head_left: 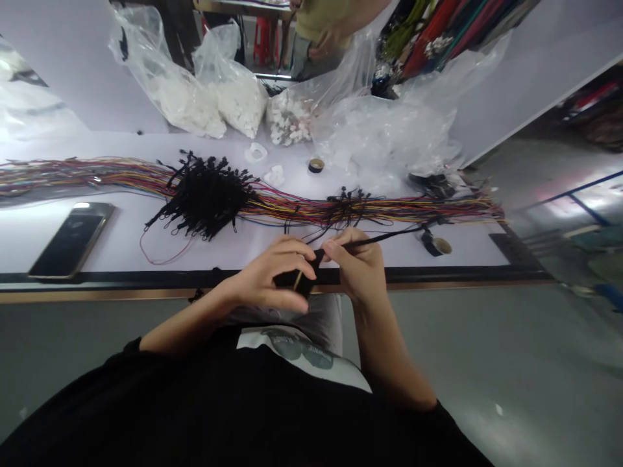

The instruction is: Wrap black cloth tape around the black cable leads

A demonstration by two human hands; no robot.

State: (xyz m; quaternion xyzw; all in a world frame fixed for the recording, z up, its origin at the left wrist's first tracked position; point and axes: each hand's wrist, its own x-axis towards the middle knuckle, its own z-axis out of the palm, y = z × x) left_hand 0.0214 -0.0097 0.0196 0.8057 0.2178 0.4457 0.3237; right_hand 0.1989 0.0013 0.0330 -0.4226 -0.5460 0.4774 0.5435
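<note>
My left hand [272,275] is closed around a black roll of tape [292,280] just in front of the table's near edge. My right hand [355,263] pinches a black wrapped wire [389,237] that runs right toward a small tape roll [437,244]. The two hands touch at the fingertips. On the white table [126,240] lies a long bundle of coloured wires [302,209] with a thick clump of black-taped ends [207,194] on it and a smaller black clump [348,202] to the right.
A phone [71,239] lies at the left near the edge. Clear bags of white parts [195,97] and crumpled plastic [389,133] stand at the back, with a tape roll [316,165] between. Another person [321,26] stands beyond the table. Grey floor lies to the right.
</note>
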